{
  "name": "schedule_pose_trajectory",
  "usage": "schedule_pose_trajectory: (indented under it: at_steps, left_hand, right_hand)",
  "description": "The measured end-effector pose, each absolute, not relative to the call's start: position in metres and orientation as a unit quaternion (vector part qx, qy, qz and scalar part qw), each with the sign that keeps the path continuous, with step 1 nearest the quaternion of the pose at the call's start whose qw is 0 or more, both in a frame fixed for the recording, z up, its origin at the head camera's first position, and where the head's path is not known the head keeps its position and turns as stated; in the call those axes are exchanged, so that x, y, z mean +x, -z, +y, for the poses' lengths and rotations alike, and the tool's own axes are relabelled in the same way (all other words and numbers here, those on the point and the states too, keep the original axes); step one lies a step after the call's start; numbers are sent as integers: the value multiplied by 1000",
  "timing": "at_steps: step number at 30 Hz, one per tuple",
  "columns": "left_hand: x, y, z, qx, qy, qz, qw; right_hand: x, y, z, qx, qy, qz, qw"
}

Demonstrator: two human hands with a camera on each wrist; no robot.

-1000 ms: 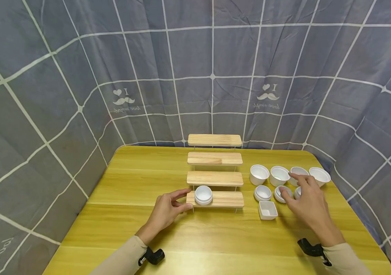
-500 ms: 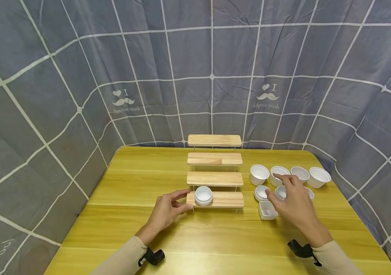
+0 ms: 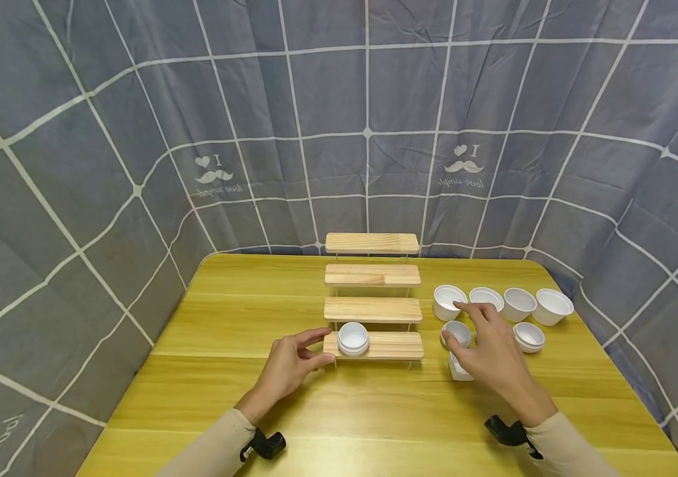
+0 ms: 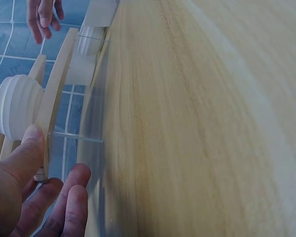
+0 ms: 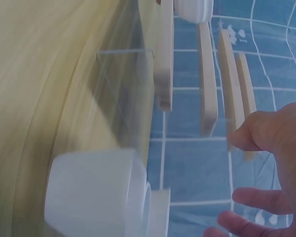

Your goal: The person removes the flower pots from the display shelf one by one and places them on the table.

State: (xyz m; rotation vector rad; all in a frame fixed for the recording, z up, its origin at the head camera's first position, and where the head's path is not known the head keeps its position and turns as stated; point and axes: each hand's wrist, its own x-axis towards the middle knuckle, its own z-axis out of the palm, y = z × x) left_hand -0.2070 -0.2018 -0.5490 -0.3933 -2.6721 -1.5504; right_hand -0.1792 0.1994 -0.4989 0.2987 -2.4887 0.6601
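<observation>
My left hand (image 3: 291,363) grips the left end of the lowest board (image 3: 398,346) of a tiered wooden display stand. In the left wrist view its thumb (image 4: 30,143) presses the board near a ribbed white round bowl (image 4: 18,107), which sits on that board. My right hand (image 3: 496,358), fingers spread apart, hovers over the white dishes at right. Thumb and forefinger are on either side of a small round bowl (image 3: 458,331) in the head view. A square white bowl (image 3: 460,372), partly covered by the hand, stands in front of it. Another small round bowl is hidden beneath the hand.
Behind the right hand stands a row of larger white cups (image 3: 553,306). One more small round bowl (image 3: 529,336) sits right of that hand. The stand's upper boards (image 3: 372,242) rise toward a grey checked curtain (image 3: 339,165) around the wooden table (image 3: 243,291).
My right hand has moved left across the small bowls, from the middle and right ones to the leftmost, uncovering the right one. The left hand has stayed in place.
</observation>
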Motion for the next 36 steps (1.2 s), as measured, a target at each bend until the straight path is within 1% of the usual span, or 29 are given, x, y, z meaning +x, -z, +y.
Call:
schedule_pose_trajectory:
  at_steps: [18, 27, 31, 36]
  left_hand:
    - [-207, 550, -201, -126, 503, -855, 14]
    - [-206, 550, -202, -133, 499, -856, 16]
    - [-207, 550, -202, -129, 503, -855, 14]
    - [-206, 551, -202, -131, 503, -854, 17]
  right_hand:
    - [-185, 501, 158, 165, -252, -919, 255]
    - [-185, 501, 138, 170, -245, -926, 232]
    - [-186, 502, 132, 179, -238, -924, 239]
    - [-186, 503, 126, 186, -238, -917, 261]
